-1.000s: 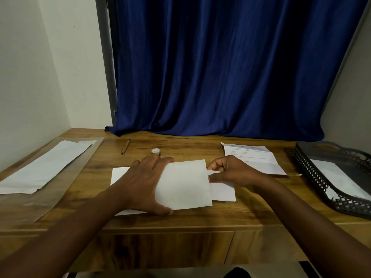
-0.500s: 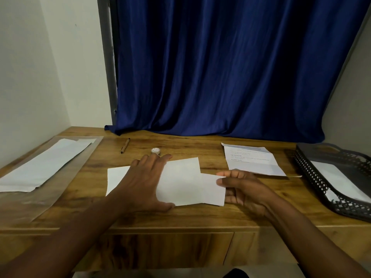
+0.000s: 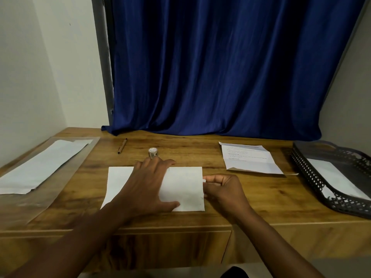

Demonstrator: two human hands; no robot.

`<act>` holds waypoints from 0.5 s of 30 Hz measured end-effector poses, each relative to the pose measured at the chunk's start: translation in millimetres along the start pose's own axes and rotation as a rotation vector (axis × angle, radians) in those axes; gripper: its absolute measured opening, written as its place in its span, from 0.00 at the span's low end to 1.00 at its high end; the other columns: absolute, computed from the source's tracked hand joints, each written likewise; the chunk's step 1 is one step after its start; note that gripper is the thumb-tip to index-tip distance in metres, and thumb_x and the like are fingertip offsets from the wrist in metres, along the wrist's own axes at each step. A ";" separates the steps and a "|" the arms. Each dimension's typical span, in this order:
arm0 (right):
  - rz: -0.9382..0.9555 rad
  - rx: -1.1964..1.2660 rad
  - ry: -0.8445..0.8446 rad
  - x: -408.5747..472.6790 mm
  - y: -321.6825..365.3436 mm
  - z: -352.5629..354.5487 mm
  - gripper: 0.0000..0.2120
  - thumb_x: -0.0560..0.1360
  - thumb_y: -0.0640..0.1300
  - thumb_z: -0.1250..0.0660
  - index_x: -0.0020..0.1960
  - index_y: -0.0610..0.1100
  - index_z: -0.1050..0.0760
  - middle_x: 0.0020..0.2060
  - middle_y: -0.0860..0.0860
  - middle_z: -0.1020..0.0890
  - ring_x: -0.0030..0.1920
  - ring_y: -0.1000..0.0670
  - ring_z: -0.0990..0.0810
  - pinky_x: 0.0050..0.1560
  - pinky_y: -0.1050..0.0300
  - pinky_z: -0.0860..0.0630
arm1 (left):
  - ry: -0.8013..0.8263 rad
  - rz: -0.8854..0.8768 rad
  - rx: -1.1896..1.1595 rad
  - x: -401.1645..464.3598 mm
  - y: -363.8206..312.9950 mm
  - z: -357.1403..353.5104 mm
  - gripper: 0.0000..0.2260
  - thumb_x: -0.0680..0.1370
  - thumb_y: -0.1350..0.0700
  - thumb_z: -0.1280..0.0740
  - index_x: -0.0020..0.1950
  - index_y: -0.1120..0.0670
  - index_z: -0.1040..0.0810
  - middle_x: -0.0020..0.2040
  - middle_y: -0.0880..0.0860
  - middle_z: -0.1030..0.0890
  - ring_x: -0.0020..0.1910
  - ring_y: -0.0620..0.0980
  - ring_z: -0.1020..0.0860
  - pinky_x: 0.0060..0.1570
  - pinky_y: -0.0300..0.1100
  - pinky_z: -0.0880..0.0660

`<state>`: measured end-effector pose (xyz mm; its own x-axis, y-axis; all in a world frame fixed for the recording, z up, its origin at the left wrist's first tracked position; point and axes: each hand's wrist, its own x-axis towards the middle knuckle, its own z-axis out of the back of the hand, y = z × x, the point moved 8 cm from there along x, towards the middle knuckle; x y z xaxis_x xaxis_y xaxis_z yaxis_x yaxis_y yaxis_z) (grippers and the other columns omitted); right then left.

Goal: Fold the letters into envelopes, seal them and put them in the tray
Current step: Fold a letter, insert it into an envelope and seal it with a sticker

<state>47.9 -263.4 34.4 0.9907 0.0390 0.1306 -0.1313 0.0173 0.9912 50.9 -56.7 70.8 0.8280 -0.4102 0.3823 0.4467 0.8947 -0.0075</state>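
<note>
A white envelope (image 3: 184,189) lies flat at the front middle of the wooden desk (image 3: 251,209). My left hand (image 3: 148,185) lies spread flat on it, pressing it down. My right hand (image 3: 222,189) is at the envelope's right edge, fingers curled, pinching that edge where a sliver of the folded letter shows. A printed, folded letter (image 3: 249,159) lies to the back right. The black mesh tray (image 3: 313,177) at the far right holds a white envelope (image 3: 333,179).
A clear plastic sleeve with blank white envelopes (image 3: 42,165) lies on the left. A brown pen (image 3: 122,146) and a small roll of stickers (image 3: 153,152) sit behind the envelope. A blue curtain (image 3: 220,67) hangs behind the desk.
The folded letter that stuck out on the right has slid almost fully into the envelope. My right hand moved left to the envelope's edge and closed on it. My left hand stayed pressing.
</note>
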 end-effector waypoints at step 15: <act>0.001 -0.217 0.039 -0.2 -0.5 -5.9 0.06 0.78 0.39 0.29 0.44 0.41 0.14 0.27 0.45 0.18 0.18 0.51 0.31 0.26 0.56 0.30 | -0.056 -0.084 -0.035 -1.8 -15.4 6.1 0.48 0.65 0.20 0.37 0.78 0.44 0.41 0.71 0.48 0.32 0.67 0.49 0.34 0.66 0.47 0.36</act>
<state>47.6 -257.6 33.7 0.9890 0.0773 0.1262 -0.1409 0.2319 0.9625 40.5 -68.7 75.9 0.7676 -0.4717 0.4339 0.5258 0.8506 -0.0054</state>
